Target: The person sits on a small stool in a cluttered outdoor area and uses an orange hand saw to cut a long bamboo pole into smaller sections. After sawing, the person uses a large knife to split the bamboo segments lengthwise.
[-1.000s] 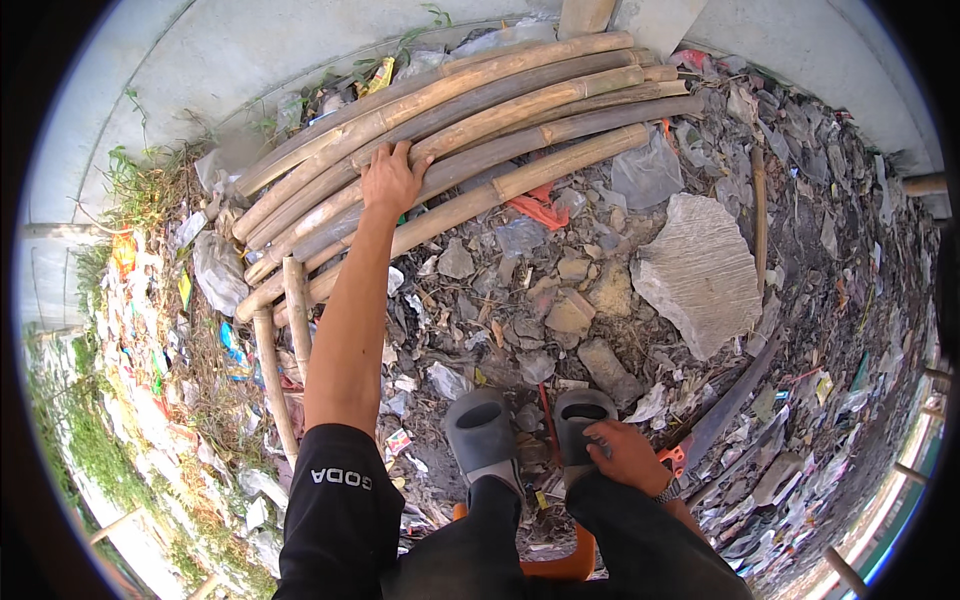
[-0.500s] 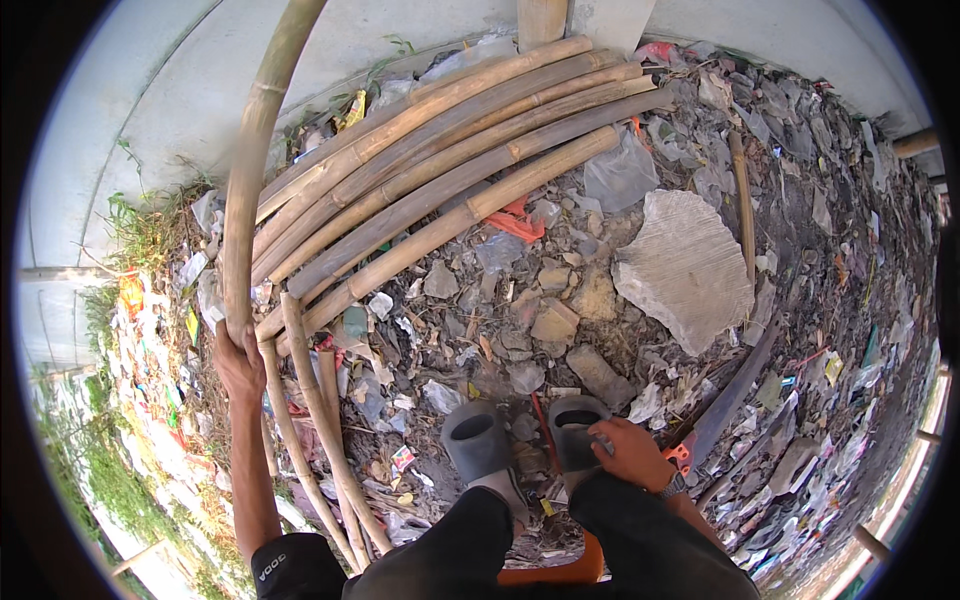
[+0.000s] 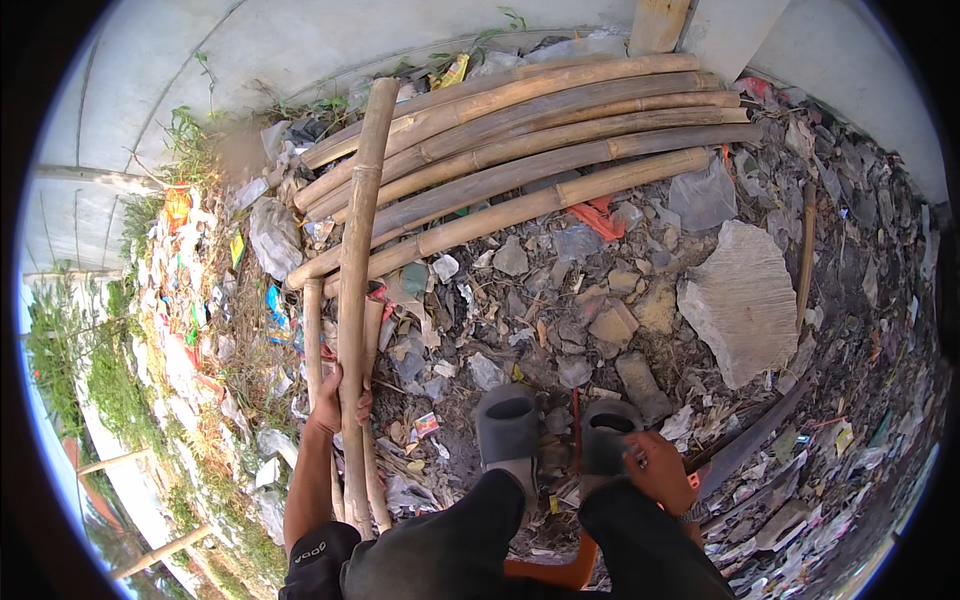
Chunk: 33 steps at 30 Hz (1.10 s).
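My left hand is wrapped round a thick bamboo pole. The pole slants away from me, and its far end crosses over the left part of a row of bamboo poles lying on the ground. Under and beside the held pole are thinner bamboo pieces. My right hand is low, by my right grey clog, with its fingers curled; what they hold, if anything, is hidden. Just right of it lies a saw, its dark blade pointing away and its orange handle partly covered.
A large flat concrete slab lies to the right, with a thin stick beside it. Rubble and plastic scraps cover the ground. A pale wall runs along the back. Something orange shows beneath me.
The held bamboo pole has been drawn nearer and lowered; its far end, cut off by the frame before, now shows. My left hand has come closer to me. The right hand stays by the clog.
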### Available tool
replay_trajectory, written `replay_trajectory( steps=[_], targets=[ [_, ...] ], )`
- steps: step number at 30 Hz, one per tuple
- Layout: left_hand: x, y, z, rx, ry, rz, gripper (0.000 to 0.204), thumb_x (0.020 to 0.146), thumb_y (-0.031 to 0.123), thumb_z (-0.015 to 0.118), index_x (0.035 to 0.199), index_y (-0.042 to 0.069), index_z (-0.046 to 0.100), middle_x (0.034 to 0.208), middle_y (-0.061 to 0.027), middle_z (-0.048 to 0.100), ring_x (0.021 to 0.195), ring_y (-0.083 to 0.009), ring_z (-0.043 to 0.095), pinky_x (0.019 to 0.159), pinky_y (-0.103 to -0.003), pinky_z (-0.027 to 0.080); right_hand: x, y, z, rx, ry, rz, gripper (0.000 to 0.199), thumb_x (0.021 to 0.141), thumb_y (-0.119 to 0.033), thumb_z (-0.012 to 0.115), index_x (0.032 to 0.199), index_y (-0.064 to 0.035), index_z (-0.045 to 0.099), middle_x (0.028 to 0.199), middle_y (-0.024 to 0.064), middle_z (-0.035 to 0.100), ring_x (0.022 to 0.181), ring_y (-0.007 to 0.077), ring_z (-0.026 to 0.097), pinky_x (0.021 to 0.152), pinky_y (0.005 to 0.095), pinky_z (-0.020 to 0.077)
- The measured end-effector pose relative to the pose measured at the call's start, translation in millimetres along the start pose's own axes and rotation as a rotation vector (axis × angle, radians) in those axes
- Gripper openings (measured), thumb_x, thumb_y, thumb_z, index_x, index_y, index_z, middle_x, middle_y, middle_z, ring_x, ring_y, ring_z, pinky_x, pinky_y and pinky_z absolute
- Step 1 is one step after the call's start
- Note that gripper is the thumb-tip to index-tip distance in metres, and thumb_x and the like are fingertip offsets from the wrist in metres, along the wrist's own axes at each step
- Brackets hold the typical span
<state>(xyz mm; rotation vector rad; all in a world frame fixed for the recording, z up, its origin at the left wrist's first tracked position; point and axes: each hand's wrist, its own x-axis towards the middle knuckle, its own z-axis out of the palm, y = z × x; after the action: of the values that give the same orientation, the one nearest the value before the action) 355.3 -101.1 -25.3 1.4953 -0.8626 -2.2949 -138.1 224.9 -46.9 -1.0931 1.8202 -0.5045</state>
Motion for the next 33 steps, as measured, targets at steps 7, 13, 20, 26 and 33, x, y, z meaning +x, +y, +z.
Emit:
replay_trajectory(
  steps=[7,13,20,26,33],
  targets=[
    [43,35,38,-0.303,-0.311,-0.012,0.08,0.096,0.082,0.037,0.108,0.005,0.055,0.067,-0.0065,0.049,0.047,-0.0181,0.045,0.043,-0.032,0.043,5,-4,5,0.031,-0.036,-0.025,0.023,0.089,-0.011,0.071,0.112,-0.0073,0.069,0.105,0.0166,0.069,0.096,0.0386,0.068,0.084,0.0461,0.0555],
    [-4,-8,5,0.567,0.476,0.19,0.053,0.101,0.052,0.064,0.111,0.0,0.057,0.071,-0.0114,0.06,0.054,-0.0232,0.058,0.049,-0.037,0.048,3,-1,0,0.042,-0.006,-0.004,0.024,0.09,-0.012,0.071,0.113,-0.006,0.069,0.106,0.0173,0.069,0.095,0.0382,0.069,0.083,0.0462,0.0553],
    [-148,-125,-76,1.572,0.938,0.096,0.052,0.097,0.037,0.068,0.126,-0.005,0.056,0.096,-0.0285,0.066,0.085,-0.0481,0.065,0.077,-0.054,0.053,3,0,-2,0.033,-0.032,0.021,0.024,0.09,-0.014,0.07,0.113,-0.0065,0.069,0.104,0.018,0.068,0.093,0.0395,0.069,0.081,0.0473,0.0551],
    [-45,-61,-44,1.573,0.834,0.576,0.046,0.097,0.03,0.065,0.131,0.0,0.055,0.126,-0.0276,0.055,0.116,-0.0485,0.055,0.101,-0.055,0.044,1,2,-4,-0.004,-0.04,0.051,0.025,0.09,-0.016,0.07,0.113,-0.0066,0.068,0.105,0.0182,0.068,0.095,0.0409,0.068,0.083,0.0485,0.0548],
    [237,173,101,1.602,0.617,1.131,0.071,0.092,0.029,0.075,0.151,0.006,0.044,0.142,-0.0251,0.052,0.133,-0.0442,0.05,0.109,-0.053,0.044,1,-4,2,-0.011,-0.047,0.015,0.026,0.091,-0.016,0.07,0.115,-0.0071,0.068,0.107,0.0177,0.068,0.1,0.0403,0.067,0.087,0.0483,0.055]
  ],
)
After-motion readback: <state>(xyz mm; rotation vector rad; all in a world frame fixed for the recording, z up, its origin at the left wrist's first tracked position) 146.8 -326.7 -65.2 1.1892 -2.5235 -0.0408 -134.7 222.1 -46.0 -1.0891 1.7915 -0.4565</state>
